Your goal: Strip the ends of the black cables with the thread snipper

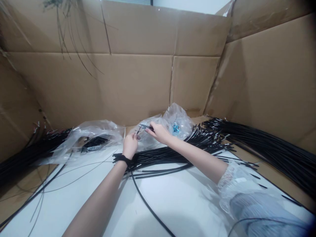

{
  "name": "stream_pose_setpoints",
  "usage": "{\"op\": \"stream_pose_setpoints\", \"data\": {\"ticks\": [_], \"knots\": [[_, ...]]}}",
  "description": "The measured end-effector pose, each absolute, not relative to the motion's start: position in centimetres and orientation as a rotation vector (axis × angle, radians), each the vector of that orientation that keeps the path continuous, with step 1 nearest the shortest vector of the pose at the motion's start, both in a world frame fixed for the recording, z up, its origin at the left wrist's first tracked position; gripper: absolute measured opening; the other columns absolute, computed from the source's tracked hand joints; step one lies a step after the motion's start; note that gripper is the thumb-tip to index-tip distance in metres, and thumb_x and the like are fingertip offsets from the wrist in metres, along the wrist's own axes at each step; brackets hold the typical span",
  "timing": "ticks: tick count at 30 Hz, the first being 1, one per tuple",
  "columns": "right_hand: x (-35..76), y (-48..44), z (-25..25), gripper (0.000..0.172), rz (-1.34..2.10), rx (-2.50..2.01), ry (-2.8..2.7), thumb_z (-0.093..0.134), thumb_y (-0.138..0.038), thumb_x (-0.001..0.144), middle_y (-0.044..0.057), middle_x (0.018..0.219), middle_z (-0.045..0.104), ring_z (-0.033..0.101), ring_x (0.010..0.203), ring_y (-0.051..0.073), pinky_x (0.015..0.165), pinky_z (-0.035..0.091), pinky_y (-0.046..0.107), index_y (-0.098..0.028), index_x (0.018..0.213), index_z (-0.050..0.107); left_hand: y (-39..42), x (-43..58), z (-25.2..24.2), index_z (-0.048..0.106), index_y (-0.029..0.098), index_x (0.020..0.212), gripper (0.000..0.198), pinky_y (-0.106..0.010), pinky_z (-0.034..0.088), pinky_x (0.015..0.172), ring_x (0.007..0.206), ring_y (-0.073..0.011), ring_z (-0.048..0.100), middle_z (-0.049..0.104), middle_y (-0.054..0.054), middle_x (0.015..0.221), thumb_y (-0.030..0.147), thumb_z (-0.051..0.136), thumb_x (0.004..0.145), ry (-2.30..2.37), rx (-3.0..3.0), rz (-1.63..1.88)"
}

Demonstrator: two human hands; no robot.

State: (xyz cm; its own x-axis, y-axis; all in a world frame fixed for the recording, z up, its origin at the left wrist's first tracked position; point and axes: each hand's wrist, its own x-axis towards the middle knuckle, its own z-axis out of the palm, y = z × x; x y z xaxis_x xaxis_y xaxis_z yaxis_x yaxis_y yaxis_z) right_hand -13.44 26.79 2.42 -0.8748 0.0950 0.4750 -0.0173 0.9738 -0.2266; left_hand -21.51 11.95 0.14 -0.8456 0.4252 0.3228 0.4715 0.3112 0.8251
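My left hand (130,144) is curled closed at the far side of the white table (177,204), pinching the tip of something thin that I cannot make out; a black band sits on its wrist. My right hand (159,132) is closed in a pinch on a short black cable end (145,127) held just above the left hand. Both hands meet over a crumpled clear plastic bag (150,131). A spread of black cables (168,156) lies under my forearms, and one single black cable (148,204) runs from the left hand toward me.
Brown cardboard walls (138,79) enclose the table on three sides. A thick bundle of black cables (271,148) lies along the right, another bundle (27,151) at the left. Clear bags (93,140) with black parts sit at the back; one bag (176,125) holds something blue.
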Motion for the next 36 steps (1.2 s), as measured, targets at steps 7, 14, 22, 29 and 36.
{"op": "stream_pose_setpoints", "data": {"ticks": [7, 14, 22, 29, 36], "knots": [[-13.7, 28.6, 0.9, 0.036, 0.403, -0.067, -2.762, 0.037, -0.045, 0.090, 0.005, 0.073, 0.063, 0.055, 0.063, 0.011, 0.057, 0.036, 0.020, -0.013, 0.087, 0.053, 11.5, -21.8, -0.5, 0.063, 0.012, 0.075, 0.025, -0.025, 0.038, 0.058, 0.053, -0.0129, 0.050, 0.054, -0.001, 0.053, 0.020, 0.040, 0.082, -2.657, -1.002, -1.396], [-11.9, 27.6, 1.6, 0.039, 0.201, -0.169, -2.805, 0.045, -0.048, 0.086, 0.012, 0.081, 0.066, 0.063, 0.076, 0.022, 0.062, 0.039, 0.024, -0.011, 0.091, 0.058, 12.3, -21.6, -1.2, 0.056, 0.012, 0.069, 0.024, -0.027, 0.041, 0.063, 0.056, -0.0099, 0.050, 0.054, 0.002, 0.059, 0.027, 0.047, 0.086, -2.739, -0.933, -1.284], [-12.7, 26.1, 2.0, 0.041, 0.077, -0.232, -2.849, 0.044, -0.047, 0.086, 0.015, 0.085, 0.067, 0.064, 0.082, 0.026, 0.067, 0.044, 0.028, -0.010, 0.091, 0.062, 12.4, -21.5, -1.6, 0.055, 0.012, 0.067, 0.024, -0.024, 0.039, 0.058, 0.052, -0.0091, 0.050, 0.055, 0.002, 0.056, 0.025, 0.047, 0.085, -2.755, -0.914, -1.274], [-13.6, 25.1, 2.9, 0.039, 0.032, -0.271, -2.887, 0.046, -0.043, 0.084, 0.016, 0.085, 0.067, 0.064, 0.085, 0.027, 0.071, 0.047, 0.030, -0.010, 0.089, 0.067, 12.5, -21.0, -2.0, 0.057, 0.012, 0.073, 0.020, -0.026, 0.038, 0.061, 0.057, -0.0115, 0.052, 0.057, 0.000, 0.061, 0.022, 0.044, 0.085, -2.711, -0.872, -1.219], [-14.3, 24.6, 2.9, 0.039, 0.029, -0.210, -2.918, 0.045, -0.040, 0.084, 0.016, 0.086, 0.068, 0.064, 0.085, 0.026, 0.073, 0.048, 0.030, -0.009, 0.091, 0.068, 12.5, -20.6, -2.0, 0.059, 0.012, 0.075, 0.020, -0.026, 0.037, 0.062, 0.065, -0.0165, 0.056, 0.060, -0.006, 0.065, 0.020, 0.043, 0.084, -2.645, -0.872, -1.169]]}}
